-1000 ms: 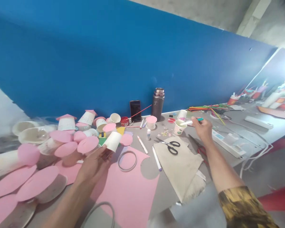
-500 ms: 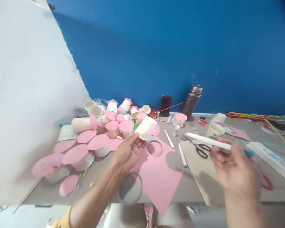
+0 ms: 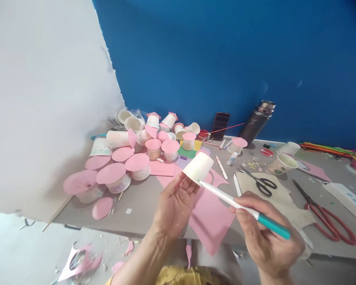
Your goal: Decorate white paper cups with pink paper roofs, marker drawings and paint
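Note:
A plain white paper cup (image 3: 199, 166) lies tilted in my left hand (image 3: 176, 202), its rim held by the fingers and the palm turned up. My right hand (image 3: 267, 231) grips a white felt-tip marker (image 3: 225, 196) with a teal end. The marker's green tip is at the cup's rim, touching it or very close. Beneath the cup lies a sheet of pink paper (image 3: 213, 221) with cut edges. To the left stand several paper cups with pink paper discs (image 3: 112, 173) on them.
Black-handled scissors (image 3: 262, 185) and red-handled scissors (image 3: 329, 219) lie at the right. Behind stand a dark thermos (image 3: 257, 122) and a phone (image 3: 220, 126) leaning on the blue wall. A patterned cup (image 3: 281, 164) and a white power strip (image 3: 348, 200) are further right.
My right hand has come left and turned, bringing the marker's tip to the cup's rim. My left hand still holds the cup. The camera view has shifted, showing the red-handled scissors more fully.

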Action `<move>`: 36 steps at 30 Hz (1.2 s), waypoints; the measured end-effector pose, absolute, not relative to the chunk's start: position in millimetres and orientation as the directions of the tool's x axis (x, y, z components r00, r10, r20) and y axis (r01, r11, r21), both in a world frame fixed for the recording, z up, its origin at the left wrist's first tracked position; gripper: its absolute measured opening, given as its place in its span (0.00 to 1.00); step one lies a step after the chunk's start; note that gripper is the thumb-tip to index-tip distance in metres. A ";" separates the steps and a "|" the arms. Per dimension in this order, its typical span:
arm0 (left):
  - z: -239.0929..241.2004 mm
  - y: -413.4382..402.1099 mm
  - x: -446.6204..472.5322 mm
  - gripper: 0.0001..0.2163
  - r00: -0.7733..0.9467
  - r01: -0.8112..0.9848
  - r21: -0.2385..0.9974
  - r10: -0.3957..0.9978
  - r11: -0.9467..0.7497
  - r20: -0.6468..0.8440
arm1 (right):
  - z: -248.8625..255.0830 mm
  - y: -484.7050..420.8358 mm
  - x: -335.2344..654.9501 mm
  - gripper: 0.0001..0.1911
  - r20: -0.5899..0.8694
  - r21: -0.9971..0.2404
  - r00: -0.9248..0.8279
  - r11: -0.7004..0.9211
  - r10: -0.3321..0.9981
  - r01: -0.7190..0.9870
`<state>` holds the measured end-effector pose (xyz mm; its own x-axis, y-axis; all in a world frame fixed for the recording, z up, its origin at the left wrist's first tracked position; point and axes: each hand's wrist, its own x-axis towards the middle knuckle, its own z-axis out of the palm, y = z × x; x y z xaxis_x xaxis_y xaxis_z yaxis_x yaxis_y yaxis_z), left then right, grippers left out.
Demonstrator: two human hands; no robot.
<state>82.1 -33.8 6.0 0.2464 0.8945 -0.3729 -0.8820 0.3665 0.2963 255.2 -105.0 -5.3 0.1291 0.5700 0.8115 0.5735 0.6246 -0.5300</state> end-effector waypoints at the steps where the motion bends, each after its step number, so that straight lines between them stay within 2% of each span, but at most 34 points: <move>1: 4.5 -35.2 82.0 0.11 0.239 -0.880 0.320 0.910 0.350 -0.340 | -4.6 -104.3 253.4 0.11 0.815 -0.523 0.129 0.620 0.565 0.585; 7: -15.4 -44.1 83.5 0.09 0.197 -0.853 0.490 0.980 0.183 -0.023 | -2.2 -101.3 248.3 0.10 0.820 -0.507 0.128 0.604 0.557 0.615; 10: -22.0 -47.5 84.6 0.08 0.185 -0.847 0.514 0.982 0.139 0.039 | -3.5 -100.9 248.5 0.09 0.801 -0.521 0.107 0.599 0.589 0.608; 14: -26.0 -48.8 84.5 0.10 0.165 -0.841 0.527 0.986 0.122 0.035 | -6.9 -100.8 249.3 0.09 0.799 -0.511 0.079 0.604 0.596 0.611; 17: -29.1 -48.5 83.9 0.10 0.196 -0.844 0.511 0.980 0.161 0.015 | -8.1 -100.5 251.2 0.09 0.818 -0.499 0.131 0.578 0.560 0.646; 23: -27.9 -51.5 84.1 0.11 0.240 -0.852 0.473 0.970 0.224 -0.026 | -7.1 -102.8 253.2 0.08 0.798 -0.506 0.098 0.573 0.594 0.645; 28: -20.9 -54.3 83.8 0.17 0.290 -0.859 0.415 0.953 0.300 -0.088 | -5.1 -104.9 252.5 0.07 0.752 -0.545 0.038 0.589 0.658 0.597; 32: -16.3 -54.0 82.5 0.23 0.325 -0.873 0.331 0.934 0.357 -0.150 | -5.5 -104.9 254.0 0.08 0.785 -0.519 0.083 0.578 0.614 0.630; 36: -11.9 -54.8 80.0 0.26 0.362 -0.875 0.267 0.913 0.403 -0.190 | -6.9 -106.3 255.9 0.07 0.771 -0.512 0.035 0.587 0.635 0.628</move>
